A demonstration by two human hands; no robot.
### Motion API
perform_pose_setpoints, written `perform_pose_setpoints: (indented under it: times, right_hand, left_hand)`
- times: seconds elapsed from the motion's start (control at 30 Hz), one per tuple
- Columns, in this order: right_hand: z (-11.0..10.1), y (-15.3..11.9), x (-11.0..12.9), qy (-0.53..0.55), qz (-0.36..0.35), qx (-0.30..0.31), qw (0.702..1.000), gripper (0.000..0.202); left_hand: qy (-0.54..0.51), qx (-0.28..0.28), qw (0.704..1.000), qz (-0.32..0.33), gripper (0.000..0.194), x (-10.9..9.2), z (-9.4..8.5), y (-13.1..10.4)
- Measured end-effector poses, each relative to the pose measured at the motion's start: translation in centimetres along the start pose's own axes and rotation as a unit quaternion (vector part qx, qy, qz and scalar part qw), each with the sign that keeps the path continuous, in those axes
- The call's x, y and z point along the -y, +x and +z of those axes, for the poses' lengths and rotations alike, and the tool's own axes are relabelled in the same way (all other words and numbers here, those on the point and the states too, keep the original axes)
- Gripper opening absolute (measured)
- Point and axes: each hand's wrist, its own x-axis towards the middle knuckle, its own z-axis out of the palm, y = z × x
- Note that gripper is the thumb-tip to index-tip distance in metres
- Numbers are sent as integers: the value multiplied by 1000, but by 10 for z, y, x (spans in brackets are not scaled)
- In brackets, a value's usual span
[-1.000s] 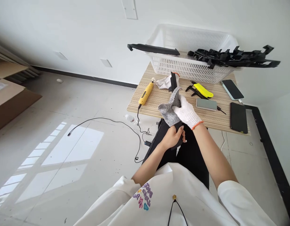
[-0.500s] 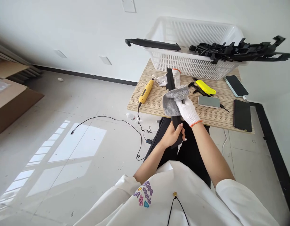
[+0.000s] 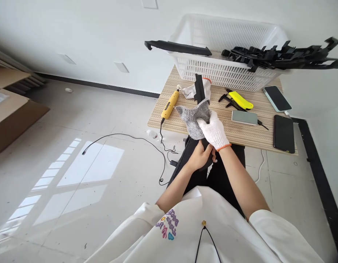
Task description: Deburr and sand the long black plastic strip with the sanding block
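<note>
"Two hands occupied. Left hand (image 3: 201, 156): grip closed round the black strip (image 3: 199, 87) near its lower end. Gloved right hand (image 3: 212, 132): clutching the grey cloth (image 3: 195, 123) over the strip's middle."

"Strip's position?"

"Slanting from lap (image 3: 185, 157) to above the bench (image 3: 248, 137)."

"Hazard?"

"Cloth may snag the notched edge, twisting the strip loose."
</note>
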Motion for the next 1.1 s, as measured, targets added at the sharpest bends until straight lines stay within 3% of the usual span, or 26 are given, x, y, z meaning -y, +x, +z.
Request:
perform_pose_setpoints:
  times: [0.13, 0.33, 0.53, 0.67, 0.73, 0.83, 0.93, 1.0, 1.1]
  right_hand:
    - [-11, 2, -4, 39, -18, 97, 994, 59]
    - [0, -1, -2, 14, 13, -30, 999, 44]
    - [-10, -2, -7, 71, 2, 75, 995, 50]
    - [-4, -1, -7, 51, 2, -17, 999, 39]
    - [-3, -2, -8, 62, -5, -30, 998, 39]
    - [-10, -9, -13, 132, -38, 39, 990, 37]
    - [-20, -19, -18, 180, -52, 115, 976, 48]
    - [-21, -24, -20, 163, -43, 91, 982, 47]
    - [-16, -24, -20, 99, -12, -22, 995, 31]
  left_hand:
    - [11, 16, 1000, -17, 45, 4, 0, 1]
    - [-28, 4, 999, 14, 27, 1, 1, 1]
    - [19, 33, 999, -15, 44, 3, 0, 1]
    - [-28, 39, 999, 0, 34, 1, 2, 1]
    - [-71, 39, 997, -2, 32, 0, 2, 1]
    - [-112, 39, 993, -28, 34, 0, -2, 1]
    - [-90, 87, 991, -52, 39, 2, -7, 0]
    - [-58, 114, 991, -48, 42, 1, -8, -2]
    - [-36, 105, 993, -27, 40, -1, -4, -4]
